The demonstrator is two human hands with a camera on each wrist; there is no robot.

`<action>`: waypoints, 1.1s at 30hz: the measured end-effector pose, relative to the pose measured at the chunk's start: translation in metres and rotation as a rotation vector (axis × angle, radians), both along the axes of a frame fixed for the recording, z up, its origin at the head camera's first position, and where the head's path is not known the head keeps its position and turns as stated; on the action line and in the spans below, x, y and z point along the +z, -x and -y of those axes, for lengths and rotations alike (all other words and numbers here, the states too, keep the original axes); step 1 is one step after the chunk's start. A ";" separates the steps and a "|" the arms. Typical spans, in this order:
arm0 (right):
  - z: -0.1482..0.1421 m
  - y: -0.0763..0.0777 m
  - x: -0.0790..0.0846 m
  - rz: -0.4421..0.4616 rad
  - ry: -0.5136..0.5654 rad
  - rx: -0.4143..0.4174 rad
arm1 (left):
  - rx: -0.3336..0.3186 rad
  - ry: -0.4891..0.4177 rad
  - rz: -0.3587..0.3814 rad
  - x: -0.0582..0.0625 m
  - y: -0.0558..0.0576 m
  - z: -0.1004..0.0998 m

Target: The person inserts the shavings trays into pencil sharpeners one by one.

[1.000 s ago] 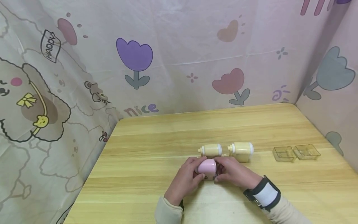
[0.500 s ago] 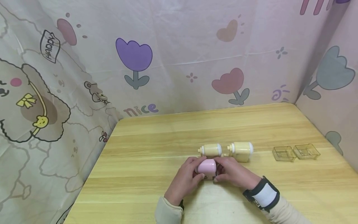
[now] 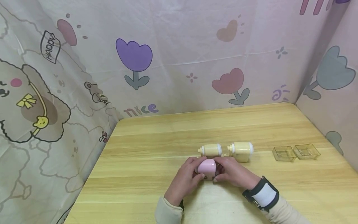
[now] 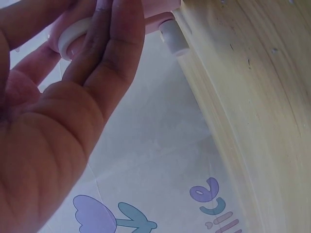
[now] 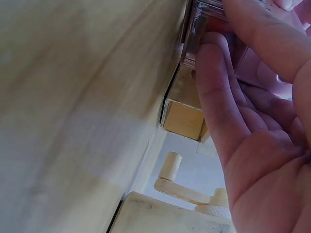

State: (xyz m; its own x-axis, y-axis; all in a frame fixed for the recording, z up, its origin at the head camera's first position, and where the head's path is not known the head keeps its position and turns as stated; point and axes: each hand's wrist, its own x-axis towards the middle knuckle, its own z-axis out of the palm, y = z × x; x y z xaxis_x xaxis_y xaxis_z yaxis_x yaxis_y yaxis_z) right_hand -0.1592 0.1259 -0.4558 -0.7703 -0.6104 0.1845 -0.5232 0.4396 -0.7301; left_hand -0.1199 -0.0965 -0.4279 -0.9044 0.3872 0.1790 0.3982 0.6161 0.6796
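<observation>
Printed cloth [image 3: 179,68] hangs behind and beside a wood-grained desk [image 3: 134,174]. Near its middle, the left hand [image 3: 185,179] and right hand [image 3: 234,173] grip opposite ends of a glossy pink device [image 3: 207,167]. The desk's left edge lies well apart. Two rounded yellow devices [image 3: 241,151] lie just behind; rightward, two see-through plastic trays [image 3: 284,158] sit side by side.
</observation>
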 end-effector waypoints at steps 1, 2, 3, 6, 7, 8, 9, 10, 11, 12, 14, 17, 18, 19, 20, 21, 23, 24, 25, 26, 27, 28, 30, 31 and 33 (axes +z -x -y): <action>0.000 0.000 0.000 0.002 0.001 0.000 | 0.000 0.000 0.002 0.000 0.000 0.000; 0.000 0.000 0.000 0.006 0.004 0.001 | -0.001 0.000 0.004 0.000 0.000 0.000; 0.000 0.000 0.000 0.009 0.005 0.001 | -0.001 0.001 0.005 0.000 0.000 0.000; 0.000 0.000 -0.001 0.014 0.008 0.001 | -0.001 0.006 0.007 0.000 0.000 -0.001; 0.000 0.000 -0.001 0.015 0.009 0.000 | -0.001 0.008 0.007 0.000 0.000 -0.001; 0.000 0.000 -0.001 0.017 0.011 0.000 | -0.001 0.010 0.006 0.000 0.000 0.000; 0.000 0.001 -0.001 0.021 0.013 0.000 | -0.001 0.013 0.003 0.000 0.000 0.000; 0.000 0.001 -0.001 0.024 0.014 0.000 | 0.000 0.015 0.001 0.000 0.000 0.000; 0.000 0.001 -0.001 0.025 0.015 -0.001 | 0.000 0.015 -0.001 0.000 0.000 0.000; 0.000 0.001 0.000 0.029 0.015 -0.002 | 0.000 0.016 -0.004 0.000 0.000 0.000; 0.001 0.001 0.000 0.032 0.016 -0.003 | -0.001 0.015 -0.008 0.000 0.000 0.000; 0.001 0.001 0.000 0.028 0.015 -0.004 | -0.004 0.011 -0.012 0.000 0.000 -0.001; 0.001 0.001 0.000 0.027 0.015 -0.004 | -0.004 0.010 -0.013 0.000 0.000 -0.001; 0.001 0.001 0.000 0.025 0.014 -0.004 | -0.005 0.009 -0.014 0.000 0.000 -0.001; 0.001 0.001 0.000 0.024 0.015 -0.004 | -0.006 0.009 -0.015 0.000 0.000 -0.001; 0.001 0.002 0.000 0.024 0.015 -0.003 | -0.006 0.009 -0.015 0.000 0.000 -0.001; 0.001 0.002 -0.001 0.025 0.016 -0.003 | -0.007 0.010 -0.016 0.000 0.000 -0.001; 0.001 0.002 -0.001 0.028 0.016 -0.003 | -0.007 0.011 -0.016 0.000 0.000 -0.001; 0.001 0.002 -0.001 0.030 0.016 -0.003 | -0.008 0.011 -0.016 0.000 0.000 -0.001; 0.002 0.002 -0.001 0.031 0.016 -0.004 | -0.008 0.011 -0.015 0.000 0.000 -0.001; 0.002 0.002 -0.001 0.029 0.013 -0.006 | -0.007 0.012 -0.014 0.000 0.000 -0.001; 0.002 0.002 -0.001 0.024 0.007 -0.009 | -0.006 0.012 -0.012 0.000 0.000 -0.001; 0.002 0.002 -0.001 0.016 -0.002 -0.015 | -0.004 0.013 -0.009 0.000 0.000 -0.001; 0.003 0.002 0.000 0.010 -0.007 -0.018 | -0.003 0.015 -0.007 0.000 0.000 -0.001; 0.003 0.002 0.000 0.000 -0.015 -0.024 | -0.002 0.017 -0.006 0.000 0.000 -0.001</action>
